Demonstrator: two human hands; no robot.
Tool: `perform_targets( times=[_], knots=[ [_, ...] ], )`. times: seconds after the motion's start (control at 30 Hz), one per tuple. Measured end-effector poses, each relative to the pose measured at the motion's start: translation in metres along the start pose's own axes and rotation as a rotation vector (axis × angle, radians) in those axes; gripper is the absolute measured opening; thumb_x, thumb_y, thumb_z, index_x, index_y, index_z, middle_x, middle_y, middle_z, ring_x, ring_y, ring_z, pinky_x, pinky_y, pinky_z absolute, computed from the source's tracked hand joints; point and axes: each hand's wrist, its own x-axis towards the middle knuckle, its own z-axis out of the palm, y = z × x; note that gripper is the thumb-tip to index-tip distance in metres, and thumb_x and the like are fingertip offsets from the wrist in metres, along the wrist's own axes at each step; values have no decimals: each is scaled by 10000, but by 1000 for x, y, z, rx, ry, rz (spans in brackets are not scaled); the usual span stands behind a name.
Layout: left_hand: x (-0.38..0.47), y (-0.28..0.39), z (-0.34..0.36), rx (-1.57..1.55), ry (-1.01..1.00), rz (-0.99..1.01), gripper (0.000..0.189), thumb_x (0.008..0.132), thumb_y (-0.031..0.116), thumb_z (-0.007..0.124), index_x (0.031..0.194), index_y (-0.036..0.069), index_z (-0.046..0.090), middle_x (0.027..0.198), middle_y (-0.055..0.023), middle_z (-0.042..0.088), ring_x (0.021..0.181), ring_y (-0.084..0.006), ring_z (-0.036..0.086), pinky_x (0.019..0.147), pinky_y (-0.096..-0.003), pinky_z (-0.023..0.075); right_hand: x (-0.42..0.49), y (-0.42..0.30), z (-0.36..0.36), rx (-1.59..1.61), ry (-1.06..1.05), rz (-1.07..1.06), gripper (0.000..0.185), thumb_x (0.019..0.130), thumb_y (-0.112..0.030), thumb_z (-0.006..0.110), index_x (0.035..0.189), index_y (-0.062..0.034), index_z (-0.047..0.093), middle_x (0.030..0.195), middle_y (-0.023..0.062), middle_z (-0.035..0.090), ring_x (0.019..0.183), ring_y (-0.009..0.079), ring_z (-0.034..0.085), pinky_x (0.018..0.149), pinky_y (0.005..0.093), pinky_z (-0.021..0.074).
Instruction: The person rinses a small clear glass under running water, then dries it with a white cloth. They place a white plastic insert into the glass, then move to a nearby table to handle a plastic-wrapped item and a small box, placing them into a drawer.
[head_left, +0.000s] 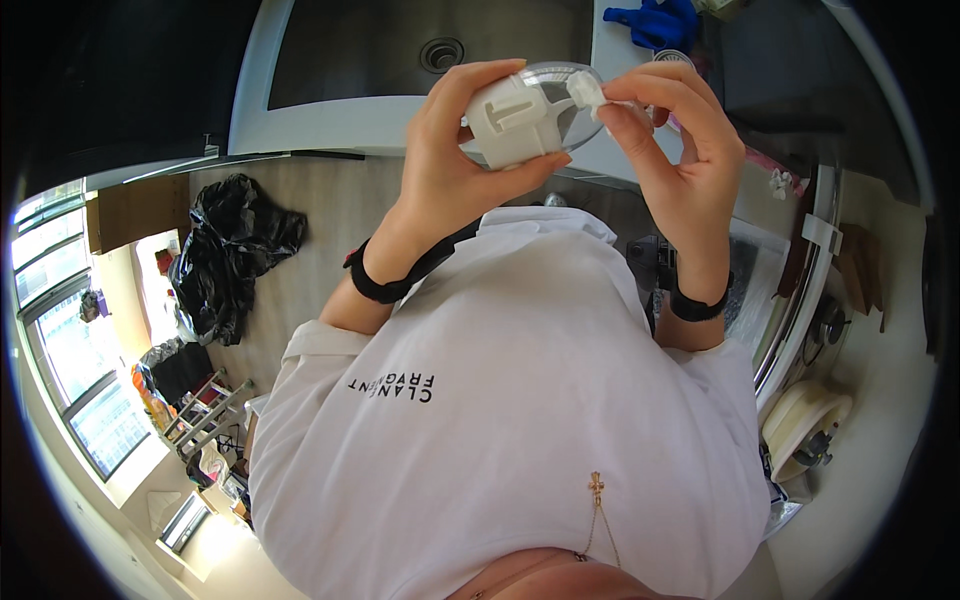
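My left hand (465, 150) grips a white plastic device (517, 124) between thumb and fingers, near the sink's front edge. A clear rounded plastic cover (559, 73) lies along the device's far side. Between the thumb and fingertips of my right hand (675, 127) is a crumpled piece of white tissue (585, 88), held against or just over the clear part. Whether it touches the plastic I cannot tell. Both wrists wear black straps.
Beyond my hands is a sink basin with a drain (442, 55). A blue cloth (660, 26) lies on the white counter (615, 45) at the right. Black plastic bags (232, 255) rest on the floor at the left, near a metal stepladder (206, 412).
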Motion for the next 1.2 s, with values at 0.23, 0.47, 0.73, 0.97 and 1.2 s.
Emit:
perform_targets(
  times=[0.23,0.47,0.73,0.97,1.2],
  knots=[
    [-3,8,-7,-63,-106,-89,654,641,142,879,1207,47,565,1062,-78,640,951,-181,661,764,-312,581,2,-5,7,-3,-170,-56,83,781,-17,734,851,-43,698,839,53,652,742,183,610,659,265,482],
    [-9,6,-8,-276,-153,-229,681,668,97,870,1245,29,515,1052,-52,629,920,-131,636,747,-265,538,-11,6,24,347,-38,180,90,869,-72,695,919,-14,647,902,37,628,833,118,593,704,232,480],
    [-8,-1,2,-380,-234,-486,578,706,109,850,1176,32,523,992,-48,633,848,-116,640,685,-248,534,-27,21,22,412,-90,398,111,892,-84,675,968,-9,643,912,17,623,850,80,578,726,216,478],
    [-7,-4,2,-384,-363,-508,578,688,110,864,1168,37,551,981,-46,642,854,-118,646,711,-261,545,-14,18,3,157,-366,478,139,822,-139,721,860,-14,672,780,16,642,726,82,588,659,221,466],
    [-11,-1,6,-377,-373,-517,587,643,125,882,1139,28,582,995,-53,643,889,-130,646,767,-271,544,-14,23,-1,241,-465,516,141,790,-138,738,827,-19,673,759,6,636,683,63,561,607,218,441]
  ],
)
